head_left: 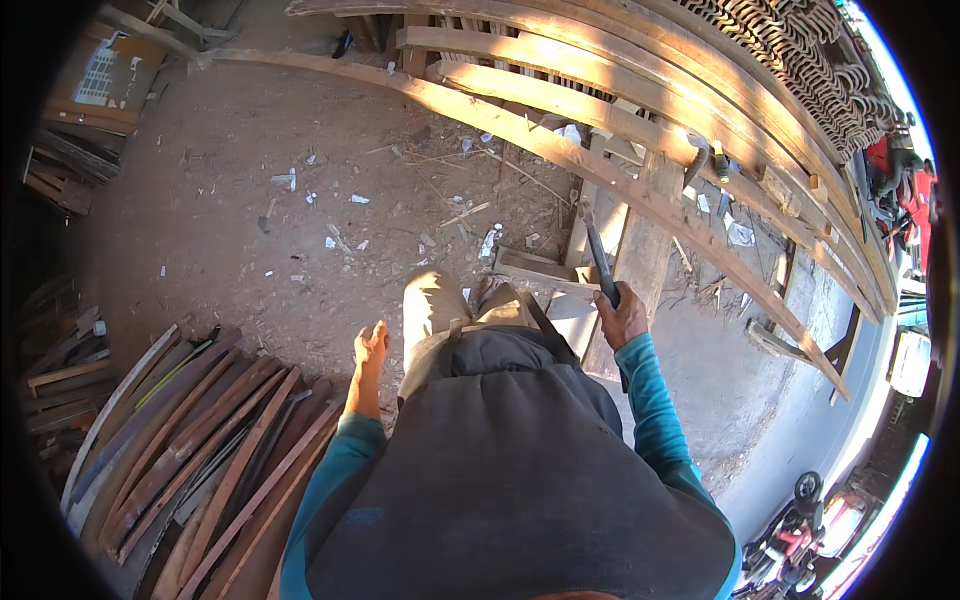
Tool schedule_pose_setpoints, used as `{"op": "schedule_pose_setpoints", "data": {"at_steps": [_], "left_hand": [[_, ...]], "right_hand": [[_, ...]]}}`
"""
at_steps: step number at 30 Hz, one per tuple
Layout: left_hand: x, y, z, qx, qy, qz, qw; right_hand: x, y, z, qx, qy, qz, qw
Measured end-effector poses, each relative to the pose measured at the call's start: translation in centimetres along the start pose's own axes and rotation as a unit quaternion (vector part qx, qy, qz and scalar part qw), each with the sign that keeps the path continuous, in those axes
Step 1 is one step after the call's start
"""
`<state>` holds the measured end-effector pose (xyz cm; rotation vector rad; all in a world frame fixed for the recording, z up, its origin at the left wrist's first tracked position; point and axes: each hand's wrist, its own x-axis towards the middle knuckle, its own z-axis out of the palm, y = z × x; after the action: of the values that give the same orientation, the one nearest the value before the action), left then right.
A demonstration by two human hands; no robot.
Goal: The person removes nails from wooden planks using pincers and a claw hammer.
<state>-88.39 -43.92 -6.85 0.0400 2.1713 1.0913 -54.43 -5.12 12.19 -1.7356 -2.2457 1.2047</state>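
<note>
My right hand (624,314) is wrapped round a long, dark-handled tool (599,252). Its narrow end points away from me, over the boards, and what kind of tool it is cannot be made out. Off to my left side hangs my left hand (371,345), fingers loosely bent and somewhat apart, with nothing visible in it. Just beyond the tool a long wooden beam (560,152) slants across, apart from both hands. Beneath the tool stand a wide wooden board (648,225) and a small wooden frame (540,268).
Several long timbers (650,75) lie raised at the far right, with a dark curved object (696,160) by them. Curved wooden pieces (210,440) are stacked at near left. Scraps litter the dirt floor (230,240). Motorbikes (795,535) stand at near right.
</note>
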Motion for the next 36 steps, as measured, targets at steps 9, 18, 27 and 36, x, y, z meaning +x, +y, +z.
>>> {"op": "schedule_pose_setpoints", "data": {"at_steps": [9,18,27,36], "left_hand": [[19.3,29.5,5.9,-0.233,-0.071,0.074,0.967],[29.3,43.1,11.3,-0.44,-0.085,-0.031,0.893],[33.1,41.2,13.7,-0.474,-0.032,0.026,0.879],[32.0,42.9,12.8,-0.443,-0.061,0.073,0.892]], "right_hand": [[6.5,-22.4,-6.9,-0.103,0.073,-0.152,0.98],[15.4,-32.8,-5.9,-0.224,0.096,-0.176,0.954],[16.4,-36.9,-8.3,-0.322,-0.037,-0.169,0.931],[17.0,-34.2,-5.4,-0.262,0.137,-0.088,0.951]]}}
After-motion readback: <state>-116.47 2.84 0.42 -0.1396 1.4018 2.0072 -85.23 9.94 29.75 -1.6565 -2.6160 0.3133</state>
